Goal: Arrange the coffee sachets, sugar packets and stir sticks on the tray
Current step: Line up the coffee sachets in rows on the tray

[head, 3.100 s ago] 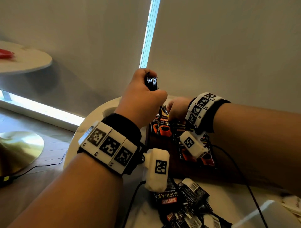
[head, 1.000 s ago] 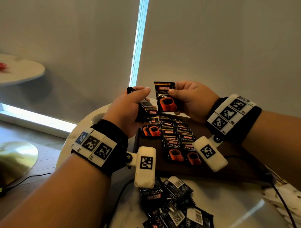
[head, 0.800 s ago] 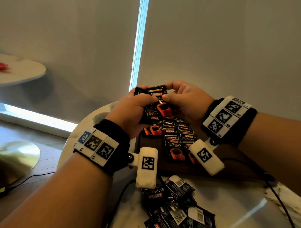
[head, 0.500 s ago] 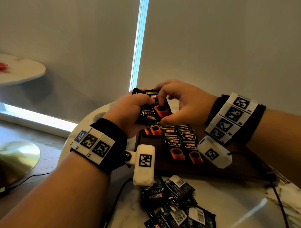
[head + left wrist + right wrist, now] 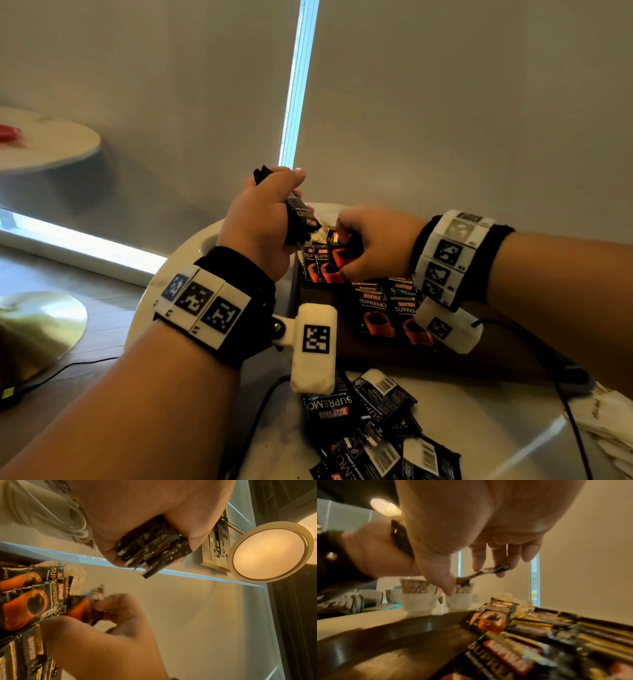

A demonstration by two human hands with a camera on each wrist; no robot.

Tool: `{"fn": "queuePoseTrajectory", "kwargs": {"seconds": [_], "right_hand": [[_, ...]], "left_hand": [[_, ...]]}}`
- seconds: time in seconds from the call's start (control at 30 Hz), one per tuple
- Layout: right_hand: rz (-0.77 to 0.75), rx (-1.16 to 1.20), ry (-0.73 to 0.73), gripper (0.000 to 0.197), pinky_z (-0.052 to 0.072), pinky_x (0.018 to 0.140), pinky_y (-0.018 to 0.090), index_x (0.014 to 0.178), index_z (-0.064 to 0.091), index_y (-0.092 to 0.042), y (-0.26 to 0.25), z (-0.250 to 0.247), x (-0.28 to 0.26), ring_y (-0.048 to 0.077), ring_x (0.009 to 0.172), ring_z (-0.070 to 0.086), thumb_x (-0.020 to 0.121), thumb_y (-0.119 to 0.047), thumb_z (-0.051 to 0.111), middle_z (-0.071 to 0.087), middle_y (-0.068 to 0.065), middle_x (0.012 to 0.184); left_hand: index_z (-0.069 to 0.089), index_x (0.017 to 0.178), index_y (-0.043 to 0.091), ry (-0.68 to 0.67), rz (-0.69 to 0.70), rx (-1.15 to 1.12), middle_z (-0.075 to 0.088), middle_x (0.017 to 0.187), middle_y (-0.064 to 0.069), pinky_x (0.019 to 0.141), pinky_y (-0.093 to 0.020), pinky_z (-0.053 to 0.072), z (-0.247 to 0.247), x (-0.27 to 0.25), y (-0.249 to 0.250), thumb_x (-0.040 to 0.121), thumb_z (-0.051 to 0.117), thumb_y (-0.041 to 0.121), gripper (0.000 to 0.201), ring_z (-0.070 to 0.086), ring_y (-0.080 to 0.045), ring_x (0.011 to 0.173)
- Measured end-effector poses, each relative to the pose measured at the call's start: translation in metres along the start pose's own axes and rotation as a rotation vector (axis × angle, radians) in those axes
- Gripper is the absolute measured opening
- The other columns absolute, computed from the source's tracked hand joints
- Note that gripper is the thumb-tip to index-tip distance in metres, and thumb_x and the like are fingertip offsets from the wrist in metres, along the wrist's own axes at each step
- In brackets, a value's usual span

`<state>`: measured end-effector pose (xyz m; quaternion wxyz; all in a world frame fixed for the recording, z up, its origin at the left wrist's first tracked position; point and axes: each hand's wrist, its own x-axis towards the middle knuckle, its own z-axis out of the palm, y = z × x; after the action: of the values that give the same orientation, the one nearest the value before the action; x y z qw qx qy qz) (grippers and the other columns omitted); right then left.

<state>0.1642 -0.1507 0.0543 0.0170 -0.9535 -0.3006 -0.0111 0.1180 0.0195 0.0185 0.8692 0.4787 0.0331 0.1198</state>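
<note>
My left hand [image 5: 263, 219] grips a stack of black coffee sachets [image 5: 299, 219] above the tray's far left corner; the stack's edges [image 5: 152, 547] show between thumb and fingers. My right hand [image 5: 373, 243] pinches one sachet [image 5: 342, 253] by thumb and fingers, just above the sachets lying in overlapping rows [image 5: 387, 308] on the dark wooden tray [image 5: 445, 363]. In the right wrist view that sachet [image 5: 484, 572] hangs edge-on over the rows [image 5: 530, 635]. Loose sachets [image 5: 370, 431] lie in a heap on the white table in front of the tray.
Two patterned cups [image 5: 419, 596] stand on the table beyond the tray's far edge. White packets [image 5: 609, 425] lie at the table's right edge. Cables [image 5: 568, 404] run across the table. A second round table [image 5: 44, 140] stands far left.
The right hand drew one sachet off the left hand's stack and brought it down to the tray's back row. The left hand rose slightly with the rest of the stack.
</note>
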Motion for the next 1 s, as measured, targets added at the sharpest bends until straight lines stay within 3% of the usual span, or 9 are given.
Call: {"fn": "queuePoseTrajectory", "kwargs": {"seconds": [0.13, 0.27, 0.53, 0.63, 0.73, 0.9, 0.97, 1.0], "right_hand": [[-0.014, -0.156, -0.098, 0.041, 0.045, 0.064, 0.027, 0.096, 0.053, -0.031, -0.016, 0.015, 0.019, 0.012, 0.084, 0.054, 0.070, -0.046, 0.081, 0.056, -0.009, 0.095], [-0.040, -0.256, -0.170, 0.042, 0.046, 0.070, 0.027, 0.106, 0.061, -0.023, -0.029, 0.022, 0.033, 0.016, 0.091, 0.056, 0.074, -0.042, 0.079, 0.059, -0.003, 0.102], [-0.036, -0.309, -0.232, 0.037, 0.052, 0.082, 0.032, 0.110, 0.064, -0.023, -0.037, 0.034, 0.044, 0.018, 0.090, 0.055, 0.080, -0.042, 0.075, 0.056, -0.002, 0.102], [-0.029, -0.309, -0.222, 0.036, 0.048, 0.078, 0.030, 0.113, 0.065, -0.024, -0.037, 0.034, 0.046, 0.017, 0.088, 0.052, 0.083, -0.042, 0.073, 0.050, -0.004, 0.093], [-0.022, -0.265, -0.247, 0.037, 0.053, 0.083, 0.031, 0.116, 0.065, -0.024, -0.035, 0.035, 0.047, 0.018, 0.093, 0.057, 0.084, -0.040, 0.072, 0.055, -0.003, 0.100], [-0.007, -0.233, -0.248, 0.031, 0.054, 0.084, 0.033, 0.103, 0.063, -0.031, -0.032, 0.033, 0.046, 0.017, 0.092, 0.057, 0.078, -0.045, 0.076, 0.057, -0.004, 0.100], [0.020, -0.207, -0.201, 0.042, 0.054, 0.085, 0.035, 0.105, 0.065, -0.033, -0.029, 0.026, 0.046, 0.018, 0.095, 0.057, 0.070, -0.053, 0.079, 0.055, -0.006, 0.103], [0.027, -0.198, -0.174, 0.044, 0.054, 0.085, 0.036, 0.105, 0.064, -0.034, -0.026, 0.022, 0.045, 0.018, 0.096, 0.056, 0.069, -0.055, 0.079, 0.053, -0.006, 0.104]], "left_hand": [[0.061, 0.108, 0.022, 0.012, 0.019, -0.021, 0.058, 0.094, -0.002, 0.056, -0.032, 0.052, -0.001, 0.000, 0.000, 0.085, 0.073, 0.034, 0.029, 0.060, -0.021, 0.079], [0.062, 0.108, 0.020, 0.022, -0.006, -0.033, 0.058, 0.091, -0.002, 0.056, -0.032, 0.052, 0.000, -0.002, 0.002, 0.087, 0.072, 0.035, 0.027, 0.062, -0.020, 0.078], [0.061, 0.112, 0.018, 0.024, -0.027, -0.030, 0.060, 0.099, -0.007, 0.065, -0.038, 0.057, -0.001, -0.004, 0.004, 0.089, 0.071, 0.035, 0.030, 0.066, -0.024, 0.088], [0.061, 0.110, 0.021, 0.033, -0.026, -0.038, 0.061, 0.100, -0.006, 0.065, -0.039, 0.057, 0.000, -0.004, 0.004, 0.088, 0.072, 0.034, 0.028, 0.066, -0.023, 0.086], [0.061, 0.110, 0.021, 0.035, -0.038, -0.049, 0.061, 0.096, -0.004, 0.061, -0.037, 0.055, 0.000, -0.004, 0.005, 0.087, 0.073, 0.034, 0.029, 0.066, -0.022, 0.082], [0.060, 0.116, 0.020, 0.028, -0.079, -0.058, 0.056, 0.092, -0.005, 0.060, -0.035, 0.053, 0.003, -0.008, 0.007, 0.086, 0.076, 0.042, 0.040, 0.061, -0.019, 0.071], [0.055, 0.131, 0.017, 0.007, -0.101, -0.117, 0.057, 0.093, -0.012, 0.053, -0.031, 0.050, 0.004, -0.009, 0.008, 0.084, 0.077, 0.045, 0.059, 0.063, -0.016, 0.066], [0.049, 0.141, 0.016, -0.006, -0.110, -0.138, 0.061, 0.103, -0.020, 0.051, -0.030, 0.050, 0.004, -0.011, 0.008, 0.083, 0.078, 0.046, 0.071, 0.067, -0.017, 0.073]]}}
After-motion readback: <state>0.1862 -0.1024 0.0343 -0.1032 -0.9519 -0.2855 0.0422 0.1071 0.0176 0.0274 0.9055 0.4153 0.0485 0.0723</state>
